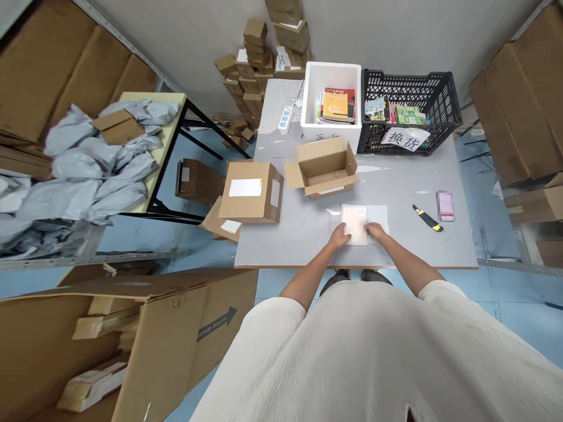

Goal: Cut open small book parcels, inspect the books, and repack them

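On the table in front of me lies a pale, pinkish-white book (354,224), flat, with a whitish sheet or wrapper (379,214) extending to its right. My left hand (340,237) grips its left edge, thumb on top. From the right side, my right hand (375,231) pinches the book's other edge near the sheet. Just beyond the hands sits an open, flapped cardboard box (328,168) that looks empty. To the right rest a black and yellow box cutter (428,218) and a pinkish, blurred rectangular item (446,206).
A white bin (309,97) with books and a black crate (367,132) with books stand at the table's back. A closed carton (246,190) sits at the left edge. A power strip (285,119) lies behind. Grey parcels (118,158) cover the side table; a large carton (176,334) stands lower left.
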`<state>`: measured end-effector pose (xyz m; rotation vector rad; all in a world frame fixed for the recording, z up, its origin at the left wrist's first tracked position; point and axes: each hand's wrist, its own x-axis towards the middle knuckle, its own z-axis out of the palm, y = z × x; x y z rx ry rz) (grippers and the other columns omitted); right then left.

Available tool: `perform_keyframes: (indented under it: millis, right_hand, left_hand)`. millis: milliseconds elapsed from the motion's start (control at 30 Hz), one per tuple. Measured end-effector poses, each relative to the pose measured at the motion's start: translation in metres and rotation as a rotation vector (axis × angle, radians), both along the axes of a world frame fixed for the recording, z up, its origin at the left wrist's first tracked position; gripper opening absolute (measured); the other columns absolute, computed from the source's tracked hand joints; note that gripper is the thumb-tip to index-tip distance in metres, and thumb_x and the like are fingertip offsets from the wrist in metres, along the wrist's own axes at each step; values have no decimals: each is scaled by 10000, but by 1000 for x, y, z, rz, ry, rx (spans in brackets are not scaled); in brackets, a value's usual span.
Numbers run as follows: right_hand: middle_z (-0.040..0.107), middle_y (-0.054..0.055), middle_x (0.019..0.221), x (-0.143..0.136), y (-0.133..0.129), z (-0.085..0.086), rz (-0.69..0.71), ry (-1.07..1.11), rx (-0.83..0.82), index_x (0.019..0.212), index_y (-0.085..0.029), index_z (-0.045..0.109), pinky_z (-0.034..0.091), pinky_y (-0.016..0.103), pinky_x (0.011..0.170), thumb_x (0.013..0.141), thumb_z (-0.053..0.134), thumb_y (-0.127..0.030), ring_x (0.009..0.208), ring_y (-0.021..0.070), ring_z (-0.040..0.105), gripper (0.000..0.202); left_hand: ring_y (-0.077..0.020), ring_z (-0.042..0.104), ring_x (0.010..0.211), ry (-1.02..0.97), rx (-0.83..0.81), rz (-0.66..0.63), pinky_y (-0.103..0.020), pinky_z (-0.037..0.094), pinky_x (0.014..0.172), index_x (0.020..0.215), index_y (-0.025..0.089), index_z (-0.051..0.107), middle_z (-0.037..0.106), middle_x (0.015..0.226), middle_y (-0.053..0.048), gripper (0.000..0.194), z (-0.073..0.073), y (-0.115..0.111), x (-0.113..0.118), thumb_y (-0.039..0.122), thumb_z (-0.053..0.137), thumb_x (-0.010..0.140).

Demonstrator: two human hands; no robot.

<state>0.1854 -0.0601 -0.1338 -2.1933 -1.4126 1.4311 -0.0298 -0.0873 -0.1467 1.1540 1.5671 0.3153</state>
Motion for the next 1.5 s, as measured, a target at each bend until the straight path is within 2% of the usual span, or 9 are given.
perform_keyframes:
  millis: [167, 333, 500, 767, 900, 1100, 1267, 1367, 1500]
  right_hand:
    - [784, 108, 920, -16, 4, 6, -102, 78, 5, 1007, -186, 731, 575, 313, 792, 1017, 508, -612, 889, 242, 712, 481]
    - [796, 108, 1160, -52, 9, 16, -155, 428, 49, 961, -211, 726, 577, 290, 821, 1067, 358, -660, 946, 212, 721, 591]
    - [795, 89, 1269, -76, 7, 14, 25, 381, 29, 1035, -219, 782, 583, 337, 951, 1042, 495, -528, 1067, 232, 730, 422]
    - [770, 85, 1372, -88, -7, -8, 120, 128, -14, 1304, -238, 746, 512, 404, 1147, 931, 571, -280, 1302, 264, 692, 414]
    - [772, 108, 1349, -99, -9, -12, 62, 118, -58, 1315, -205, 731, 532, 370, 1098, 896, 604, -289, 1255, 266, 709, 446]
    - [792, 88, 990, -106, -8, -9, -14, 155, -108, 1089, -177, 749, 582, 308, 838, 917, 645, -470, 913, 219, 717, 355]
    - [796, 105, 1080, -123, -5, 3, -139, 457, -134, 943, -212, 748, 568, 266, 733, 992, 529, -690, 929, 211, 704, 528]
    - [792, 109, 1249, -136, -4, 8, 33, 557, -104, 1054, -224, 807, 595, 318, 873, 1010, 530, -694, 1104, 253, 712, 548]
    - [665, 125, 1533, -134, -9, 7, 405, 157, 16, 1380, -245, 763, 500, 459, 1159, 1041, 551, -511, 1400, 327, 602, 480]
  left_hand:
    - [-309, 614, 1456, -100, -20, 87, -383, 486, 1176, 1475, 203, 596, 599, 1617, -174, 612, 7, -5, -8, 458, 770, 946]
    - [-271, 701, 1255, -124, 25, 152, -364, 532, 1064, 1254, 211, 662, 712, 1437, -140, 452, 22, -3, -21, 609, 571, 1061]
    - [-241, 681, 1254, 118, 249, 313, -350, 513, 1106, 1311, 228, 607, 701, 1360, -124, 329, 24, -6, -59, 368, 652, 1017]
    - [-315, 721, 1202, 173, 20, 364, -454, 534, 1114, 1363, 219, 615, 769, 1172, -121, 517, -3, -23, -110, 107, 622, 857]
    - [-307, 661, 1330, 184, 99, 287, -419, 497, 1183, 1333, 178, 649, 695, 1393, -171, 484, -8, -30, -104, 108, 624, 855]
    - [-297, 671, 1338, 84, 24, 258, -408, 500, 1169, 1419, 193, 635, 703, 1463, -159, 439, -3, -31, -107, 314, 641, 997]
    - [-277, 667, 1329, 47, 169, 294, -368, 478, 1170, 1244, 202, 736, 694, 1439, -156, 359, 13, -26, -110, 483, 614, 1057]
    - [-235, 721, 1120, 58, 290, 331, -342, 540, 1048, 1252, 198, 707, 718, 1331, -130, 371, 21, -22, -109, 463, 719, 993]
    - [-230, 724, 1026, 135, 316, 355, -331, 547, 981, 1179, 212, 697, 773, 1152, -77, 254, 20, -20, -128, 272, 736, 935]
